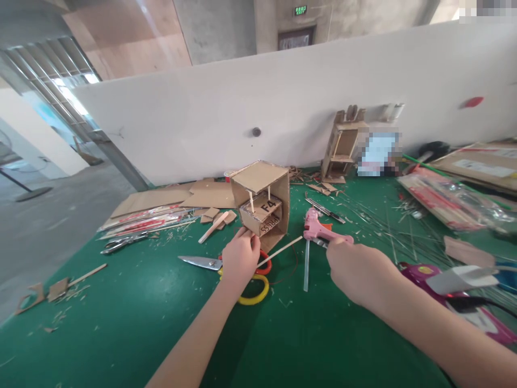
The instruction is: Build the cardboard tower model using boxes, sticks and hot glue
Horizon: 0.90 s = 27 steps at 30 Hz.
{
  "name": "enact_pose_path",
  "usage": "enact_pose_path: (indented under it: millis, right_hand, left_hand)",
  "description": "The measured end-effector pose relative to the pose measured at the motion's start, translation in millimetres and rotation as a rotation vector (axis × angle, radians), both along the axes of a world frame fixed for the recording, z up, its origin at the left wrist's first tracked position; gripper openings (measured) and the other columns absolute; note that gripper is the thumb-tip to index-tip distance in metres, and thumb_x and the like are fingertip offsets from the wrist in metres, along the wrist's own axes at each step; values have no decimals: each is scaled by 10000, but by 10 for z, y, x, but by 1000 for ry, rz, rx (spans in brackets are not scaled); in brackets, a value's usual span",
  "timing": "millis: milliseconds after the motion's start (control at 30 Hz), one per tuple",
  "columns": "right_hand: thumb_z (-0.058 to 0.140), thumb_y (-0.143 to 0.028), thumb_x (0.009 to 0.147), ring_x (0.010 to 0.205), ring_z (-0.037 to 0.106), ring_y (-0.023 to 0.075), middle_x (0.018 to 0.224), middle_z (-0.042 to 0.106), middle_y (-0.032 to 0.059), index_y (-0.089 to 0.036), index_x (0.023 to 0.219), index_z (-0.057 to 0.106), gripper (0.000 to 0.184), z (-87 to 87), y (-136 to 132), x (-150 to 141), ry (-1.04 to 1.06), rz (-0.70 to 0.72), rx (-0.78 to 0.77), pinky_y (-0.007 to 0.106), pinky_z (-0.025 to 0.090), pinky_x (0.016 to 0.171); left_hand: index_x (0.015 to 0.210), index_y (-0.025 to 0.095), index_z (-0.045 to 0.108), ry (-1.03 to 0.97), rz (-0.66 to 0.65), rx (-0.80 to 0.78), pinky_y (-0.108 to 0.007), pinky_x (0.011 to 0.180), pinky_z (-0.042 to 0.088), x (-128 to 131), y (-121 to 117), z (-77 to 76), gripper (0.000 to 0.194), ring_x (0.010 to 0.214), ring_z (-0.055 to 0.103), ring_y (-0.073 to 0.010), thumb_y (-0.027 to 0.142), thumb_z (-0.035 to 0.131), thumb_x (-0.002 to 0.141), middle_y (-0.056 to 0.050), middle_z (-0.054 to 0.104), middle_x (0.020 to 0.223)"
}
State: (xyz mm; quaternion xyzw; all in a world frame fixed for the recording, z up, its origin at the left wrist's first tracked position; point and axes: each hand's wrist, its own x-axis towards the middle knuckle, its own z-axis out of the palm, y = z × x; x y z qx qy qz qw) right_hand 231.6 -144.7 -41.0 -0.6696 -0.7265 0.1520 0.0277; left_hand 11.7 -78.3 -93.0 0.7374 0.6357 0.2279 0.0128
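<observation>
A small open-fronted cardboard box (260, 178) stands in front of me, with a printed shelf and thin wooden posts inside. My left hand (241, 257) has its fingers curled at the box's lower left edge, gripping it; some fingertips are hidden. Under that hand lie large scissors (253, 291) with yellow and orange handles, blades pointing left. A thin wooden stick (283, 250) slants up to the right from beside the hand. My right hand (359, 269) is closed on the handle of a pink glue gun (317, 226). From the gun a clear glue stick (306, 267) extends towards me.
Cardboard sheets (161, 198), packaged sticks and pliers (124, 242) lie at left. Behind the gun is a utility knife (325, 210). A taller cardboard structure (343, 148) and a blurred screen (378, 153) stand against the white partition (226, 113). A pink device with a plug (460, 280) sits at right.
</observation>
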Motion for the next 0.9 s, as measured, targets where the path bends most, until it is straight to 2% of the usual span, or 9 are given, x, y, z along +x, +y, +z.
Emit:
enact_pose_path:
  millis: [67,100,167,233,300,500,667,767,900]
  right_hand:
    - [567,48,618,843,683,412,1064,645,310,-41,1030,682,438,65,-4,-76,-293,5,-124,492,508,648]
    - [548,26,682,853,688,395,1006,671,286,-27,1048,672,389,109,-5,-118,-376,-2,-165,468,511,660]
    - [508,-93,827,867,690,380,934,691,262,-9,1062,660,293,204,0,-184,-403,-18,-194,445,509,672]
    - [446,-269,918,872,687,385,926,694,251,-38,1022,679,344,291,16,-216,-401,-10,-206,448,504,660]
    - [391,-365,944,854,687,377,902,699,223,-87,944,702,417,362,44,-219,-403,18,-190,441,499,640]
    - [319,-330,958,782,689,329,784,692,158,-134,871,680,420,519,167,-227,-397,-1,-16,402,486,616]
    - [322,-413,941,734,687,321,780,689,140,-165,863,654,422,605,317,-339,-341,-9,165,383,481,587]
    - [351,-394,930,718,681,301,809,691,120,-180,928,614,339,570,436,-418,-293,82,304,344,449,551]
    - [424,-304,901,706,668,256,966,682,90,-184,1035,543,216,427,571,-497,-229,225,460,300,369,490]
  left_hand:
    - [883,212,641,2,-6,7,-269,598,340,-6,5,-12,194,803,647,-184,226,449,903,-41,680,1016]
    - [882,213,643,2,-10,10,-269,597,341,-9,7,-16,191,802,648,-182,223,453,900,-40,680,1018]
    - [876,212,643,-3,-20,11,-269,600,342,-11,11,-19,190,803,648,-180,220,455,900,-39,682,1013]
    - [868,212,643,-13,-28,4,-268,609,346,-11,15,-13,197,813,648,-180,218,449,904,-39,685,1004]
    - [869,210,646,-24,-33,-11,-264,622,355,-10,18,0,207,837,647,-182,213,443,907,-41,686,1008]
    - [851,210,657,-48,-61,-42,-254,687,402,-17,31,31,220,887,642,-185,212,445,911,-37,688,1024]
    - [838,214,658,-58,-98,-39,-243,751,420,-29,47,21,206,909,641,-178,196,465,907,-25,692,1001]
    - [840,214,657,-41,-109,-31,-245,738,417,-31,49,13,198,892,643,-177,197,471,906,-23,692,991]
    - [841,210,654,-21,-101,-10,-247,722,411,-24,43,15,185,878,643,-175,205,481,904,-23,688,982]
